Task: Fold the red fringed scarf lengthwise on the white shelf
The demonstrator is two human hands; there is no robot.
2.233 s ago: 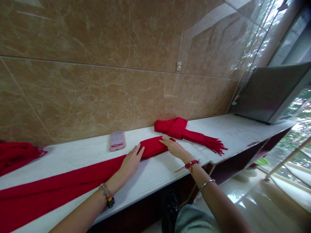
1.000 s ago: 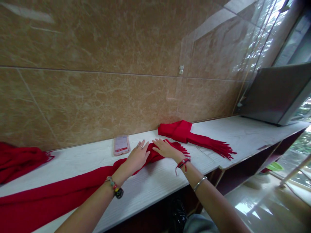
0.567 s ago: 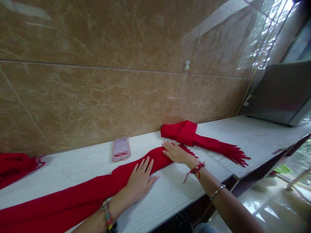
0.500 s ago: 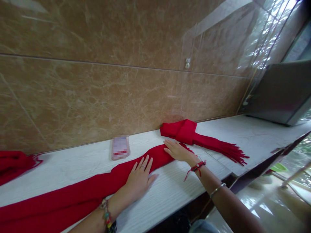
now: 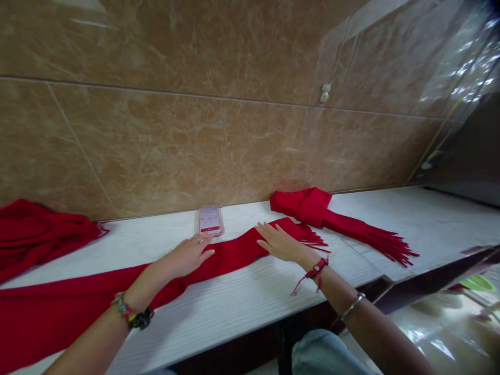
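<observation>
A long red scarf (image 5: 230, 253) lies stretched along the white tabletop, its fringe pointing right. My left hand (image 5: 188, 255) rests over the scarf's middle part, fingers extended and a ring on one of them. Near the fringed end, my right hand (image 5: 279, 241) lies flat on the cloth with its fingers stretched out. Behind my left fingertips is a phone (image 5: 211, 221) with a lit screen. A second red scarf (image 5: 304, 205), folded over with its fringe spread to the right, sits just beyond my right hand.
Another heap of red cloth (image 5: 42, 234) lies at the left against the brown tiled wall (image 5: 195, 151). A dark boxy object (image 5: 469, 156) stands at the far right of the white table (image 5: 234, 307). A green basin (image 5: 478, 283) is on the floor.
My left hand has slid left along the scarf, away from my right hand. More of the scarf's fringe shows now. The view has turned a little to the left.
</observation>
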